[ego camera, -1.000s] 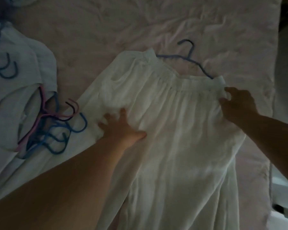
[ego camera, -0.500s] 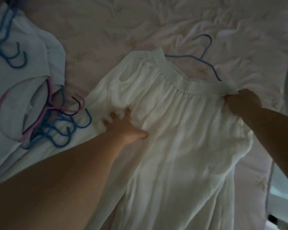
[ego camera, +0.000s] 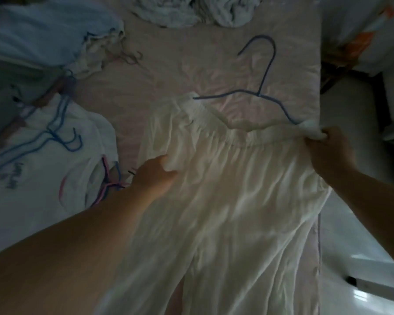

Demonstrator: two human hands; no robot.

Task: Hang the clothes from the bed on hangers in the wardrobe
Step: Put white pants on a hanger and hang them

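Your right hand (ego camera: 330, 153) pinches the right corner of the gathered waistband of the thin white fabric garment (ego camera: 225, 201), thumb and curled fingers (ego camera: 323, 135) bunching a wad of cloth between them, and one end of the blue wire hanger (ego camera: 263, 87) disappears into the waistband just beside those fingertips. Your left hand (ego camera: 155, 176) sits lower on the left side of the same garment, its fingers curled into a fold of the fabric and gripping it; how much cloth is caught under them you cannot tell from this angle. The garment lies spread on the pale pink bed sheet (ego camera: 168, 76) between your two hands and runs down towards you, its waistband sagging in a curve from your right fingers across to the hanger's other end, which tucks into the left corner of the band. The hanger's hook lies flat on the sheet, above and beyond your fingers. To the left of your left hand, a white printed shirt (ego camera: 43, 178) lies with a tangle of blue and pink hangers (ego camera: 62, 137) on top of it, and a light blue cloth (ego camera: 43, 30) is heaped beyond that. A crumpled white bundle (ego camera: 191, 10) rests at the far edge of the bed, well apart from both hands
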